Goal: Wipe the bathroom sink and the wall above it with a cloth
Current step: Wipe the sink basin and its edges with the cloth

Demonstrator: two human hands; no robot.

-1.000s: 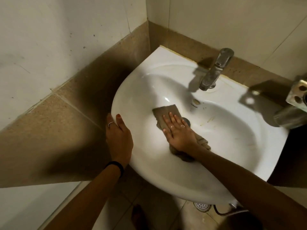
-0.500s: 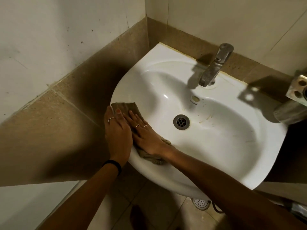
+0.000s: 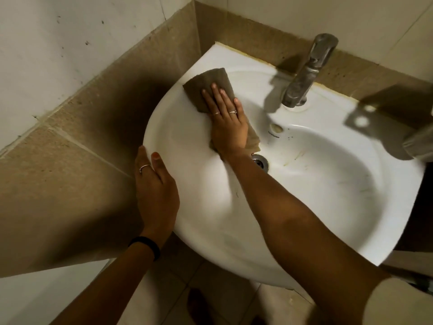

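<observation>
A white sink [image 3: 328, 184] is fixed in a tiled corner. A brown cloth [image 3: 210, 83] lies flat on the sink's far left rim. My right hand [image 3: 227, 123] presses down on the cloth with fingers spread, palm over its near half. My left hand [image 3: 155, 188] rests on the sink's left outer edge, thumb on the rim, holding nothing else. The wall [image 3: 304, 15] behind the sink has pale tiles above a brown band.
A metal tap [image 3: 307, 73] stands at the back of the sink, right of the cloth. The drain [image 3: 261, 160] sits by my right forearm. A metal fixture [image 3: 419, 144] juts in at the right edge. The left wall [image 3: 58, 66] stands close.
My right hand slid the cloth from the drain to the near left rim, then up to the far left rim. The left hand stayed on the sink's edge.
</observation>
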